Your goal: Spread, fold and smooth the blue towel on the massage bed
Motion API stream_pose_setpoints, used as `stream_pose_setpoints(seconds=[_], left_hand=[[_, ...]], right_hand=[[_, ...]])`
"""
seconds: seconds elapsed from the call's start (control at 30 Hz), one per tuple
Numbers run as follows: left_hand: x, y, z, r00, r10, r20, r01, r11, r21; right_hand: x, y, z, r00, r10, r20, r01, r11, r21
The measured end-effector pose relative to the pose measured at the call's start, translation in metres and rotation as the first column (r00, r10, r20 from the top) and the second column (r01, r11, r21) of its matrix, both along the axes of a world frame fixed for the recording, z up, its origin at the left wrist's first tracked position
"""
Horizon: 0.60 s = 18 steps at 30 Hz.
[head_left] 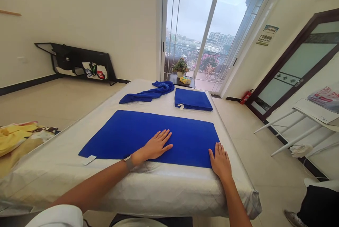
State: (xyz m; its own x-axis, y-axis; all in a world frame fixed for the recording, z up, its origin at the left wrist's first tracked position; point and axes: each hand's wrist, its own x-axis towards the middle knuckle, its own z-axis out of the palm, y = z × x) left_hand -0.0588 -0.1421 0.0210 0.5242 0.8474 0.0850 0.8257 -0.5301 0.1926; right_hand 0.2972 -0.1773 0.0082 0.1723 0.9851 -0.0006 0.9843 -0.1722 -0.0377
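A blue towel (127, 131) lies spread flat on the covered table, with a white tag (90, 160) sticking out at its near left corner. My left hand (156, 144) rests flat on the towel near its middle, fingers stretched out. At the towel's near right corner, my right hand (220, 160) lies with its fingers extended over the edge. Behind the towel sits a stack of folded blue towels (192, 99) with small white tags. Left of that stack is a crumpled, twisted blue towel (150, 93).
A pale, shiny cover (106, 174) drapes the table. Yellow and patterned cloths (18, 138) are heaped at the left. Beyond the far edge stands a small dark table with a potted plant (180, 66). A white table (315, 114) and a person's leg (319, 205) are at right.
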Motion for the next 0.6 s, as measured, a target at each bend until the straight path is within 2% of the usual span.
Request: stream_pose_setpoints(seconds=[0.07, 0.13, 0.2, 0.3, 0.4, 0.5, 0.6], left_hand=[[-0.021, -0.003, -0.008, 0.999, 0.051, -0.009, -0.051, 0.999, 0.011], [-0.057, -0.011, -0.016, 0.988, 0.154, -0.028, -0.154, 0.988, 0.016], [-0.103, -0.021, -0.022, 0.951, 0.304, -0.054, -0.302, 0.953, 0.032], [-0.179, -0.041, -0.032, 0.854, 0.508, -0.11, -0.499, 0.861, 0.097], [-0.238, -0.059, -0.041, 0.807, 0.565, -0.171, -0.544, 0.824, 0.156], [-0.262, -0.067, -0.046, 0.806, 0.568, -0.165, -0.544, 0.821, 0.171], [-0.26, -0.067, -0.047, 0.805, 0.583, -0.112, -0.561, 0.809, 0.177]], right_hand=[[0.0, 0.0, -0.001, 1.0, 0.002, 0.0, -0.002, 1.0, -0.002], [0.001, 0.001, -0.002, 1.0, 0.002, -0.004, -0.002, 1.0, -0.004], [0.002, 0.001, -0.003, 1.0, 0.0, -0.016, 0.0, 1.0, 0.0], [0.003, 0.001, -0.004, 0.999, -0.001, -0.033, 0.001, 1.0, 0.008], [0.005, 0.002, -0.006, 1.0, 0.004, -0.019, -0.004, 1.0, 0.002], [0.005, 0.001, -0.007, 1.0, 0.004, 0.009, -0.004, 1.0, -0.002], [0.006, 0.0, -0.006, 1.0, 0.001, 0.027, -0.001, 1.0, -0.009]])
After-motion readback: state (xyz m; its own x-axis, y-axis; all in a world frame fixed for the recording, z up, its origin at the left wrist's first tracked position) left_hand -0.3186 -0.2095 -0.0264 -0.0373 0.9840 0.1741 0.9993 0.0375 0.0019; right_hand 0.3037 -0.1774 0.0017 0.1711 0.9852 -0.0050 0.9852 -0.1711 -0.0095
